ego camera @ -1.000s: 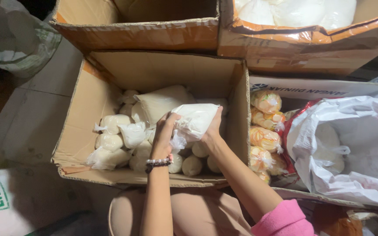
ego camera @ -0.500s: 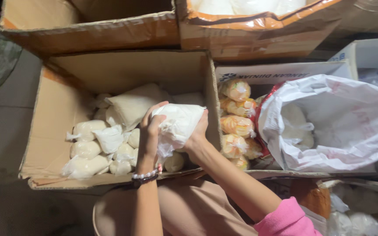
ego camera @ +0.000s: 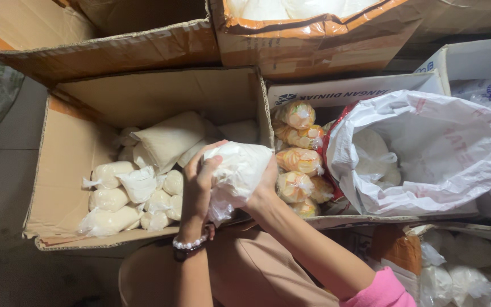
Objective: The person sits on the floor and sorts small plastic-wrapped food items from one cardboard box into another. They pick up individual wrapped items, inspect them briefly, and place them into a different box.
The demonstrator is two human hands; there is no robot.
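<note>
Cramped storage spot packed with open cartons, dim light, grey floor at left. Clear plastic bag of white powder [ego camera: 238,170] is held up between both hands, above the right edge of the large brown cardboard box [ego camera: 69,153]. Left hand [ego camera: 199,185] clasps the bag's left side, fingers curled over the top, thumb side toward the camera; wrist wears a white bead bracelet [ego camera: 188,244]. Right hand [ego camera: 265,190] cups the bag from right and below, mostly hidden behind it, pink sleeve [ego camera: 379,290] at the forearm end. Both hands are closed firmly around the same bag. Inside the box under it lie more small tied bags of off-white powder [ego camera: 137,187], piled loosely at the bottom. Just right of the box, a row of yellowish clear-wrapped packets [ego camera: 299,159] stands in a white carton [ego camera: 342,88]. Further right sits an open white plastic sack [ego camera: 427,153] with white bags inside. Person's tan-clothed lap [ego camera: 245,278] shows below.
</note>
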